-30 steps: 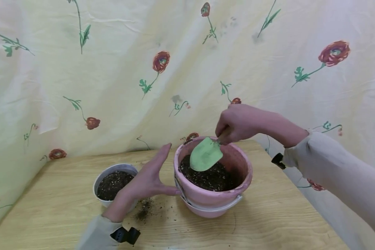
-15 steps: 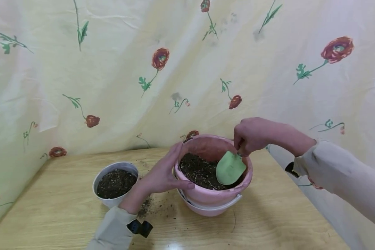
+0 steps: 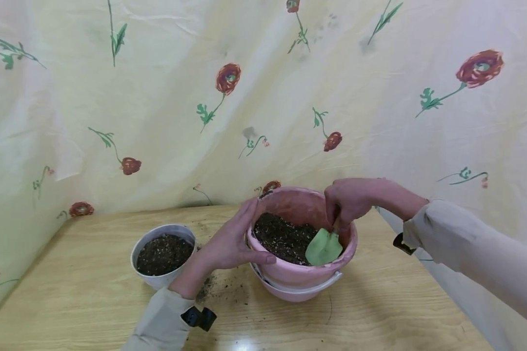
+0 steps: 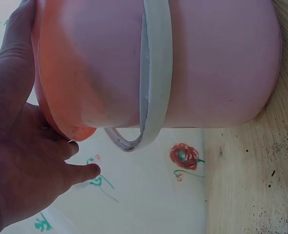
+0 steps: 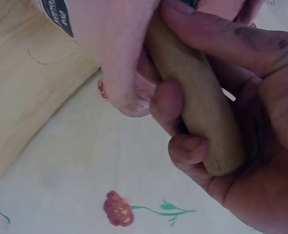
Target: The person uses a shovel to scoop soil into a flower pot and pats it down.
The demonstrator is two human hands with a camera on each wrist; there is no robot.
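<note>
My right hand [image 3: 350, 201] grips the wooden handle [image 5: 195, 92] of a small trowel with a light green blade [image 3: 324, 247]. The blade is down at the right side inside a pink bucket [image 3: 296, 278], against dark potting soil [image 3: 285, 239]; its tip is hidden. My left hand [image 3: 233, 246] rests along the bucket's left rim, with the thumb over the front edge and the fingers stretched toward the back. Seen from below in the left wrist view, some left fingers touch the flared rim and others stick out apart from it. The bucket's white bail handle [image 4: 158, 73] hangs down.
A pale pot [image 3: 158, 282] filled with dark soil stands left of the bucket, behind my left forearm. Loose soil crumbs [image 3: 206, 287] lie on the wooden table [image 3: 83, 302] between them. A flower-print cloth [image 3: 167, 97] hangs behind the table.
My left hand has moved right from beside the bucket onto its rim. My right hand has carried the trowel from above the soil down to the bucket's right side.
</note>
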